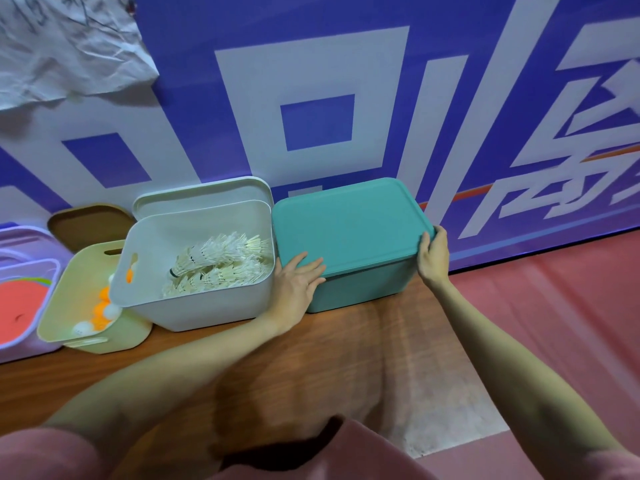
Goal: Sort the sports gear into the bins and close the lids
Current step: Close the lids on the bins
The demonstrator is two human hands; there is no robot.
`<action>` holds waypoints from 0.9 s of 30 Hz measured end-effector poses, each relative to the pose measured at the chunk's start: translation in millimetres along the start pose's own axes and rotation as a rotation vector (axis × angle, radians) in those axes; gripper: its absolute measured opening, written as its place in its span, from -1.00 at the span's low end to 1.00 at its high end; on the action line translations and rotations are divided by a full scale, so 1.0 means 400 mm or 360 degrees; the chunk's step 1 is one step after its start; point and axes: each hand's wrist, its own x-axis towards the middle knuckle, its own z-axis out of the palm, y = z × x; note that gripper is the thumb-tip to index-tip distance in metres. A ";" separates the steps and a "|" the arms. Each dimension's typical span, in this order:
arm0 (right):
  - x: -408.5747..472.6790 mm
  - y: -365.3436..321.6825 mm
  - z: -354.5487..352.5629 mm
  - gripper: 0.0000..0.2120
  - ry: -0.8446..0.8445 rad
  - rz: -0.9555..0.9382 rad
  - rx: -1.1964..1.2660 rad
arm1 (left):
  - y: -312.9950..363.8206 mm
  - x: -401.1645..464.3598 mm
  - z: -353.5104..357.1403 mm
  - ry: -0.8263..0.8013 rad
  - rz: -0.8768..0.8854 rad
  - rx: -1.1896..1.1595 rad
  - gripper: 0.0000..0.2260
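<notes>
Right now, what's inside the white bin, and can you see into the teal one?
The white bin is open and holds a pile of white shuttlecocks. The teal bin is covered by its teal lid, held by the left hand and right hand, so its contents are hidden.

Teal bin (360,289) contents hidden under lid (349,223), purple bin (26,271) cut off at left edge
</notes>
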 end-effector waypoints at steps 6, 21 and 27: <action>-0.002 0.002 0.004 -0.58 -0.0056 -0.0033 -0.0120 | -0.031 0.000 -0.006 -0.0130 -0.0026 -0.0006 -0.74; 0.051 -0.131 0.165 -0.47 -0.0471 -0.0400 -0.1125 | -0.081 0.150 -0.035 -0.0836 -0.0329 0.0485 -0.43; 0.142 -0.159 0.190 -0.48 -0.0605 -0.0328 -0.1271 | -0.141 0.271 -0.055 -0.1076 -0.0352 0.0648 -0.26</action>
